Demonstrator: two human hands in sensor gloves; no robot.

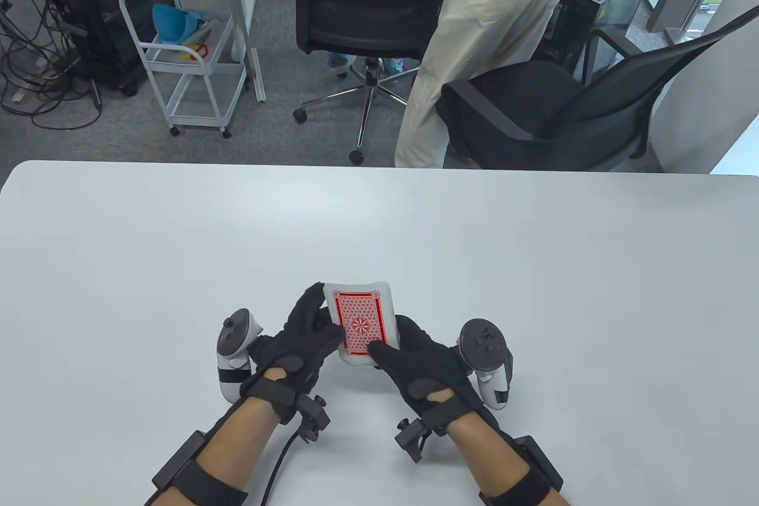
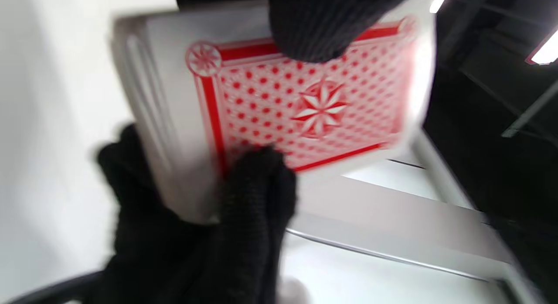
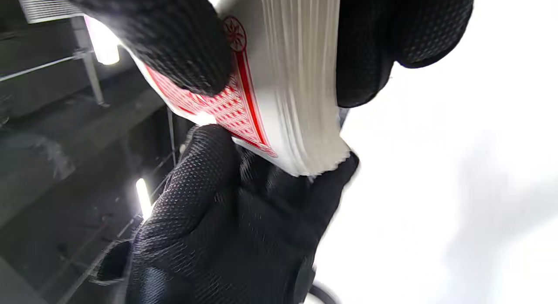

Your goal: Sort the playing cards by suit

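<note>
The deck (image 1: 360, 322), back side up, is gripped between the curled fingers of the left hand (image 1: 296, 346) and the right hand (image 1: 418, 366), thumbs on top.

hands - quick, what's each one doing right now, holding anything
Left hand: holds the deck of playing cards, red back up, fingers curled round its side.
Right hand: grips the same deck, thumb on the top card.

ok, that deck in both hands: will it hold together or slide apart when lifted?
The deck is loose cards, edges already uneven in the right wrist view, so it probably shears unless squeezed. The glossy backs look slippery. Left hand and right hand both grip it, likely needed.
</note>
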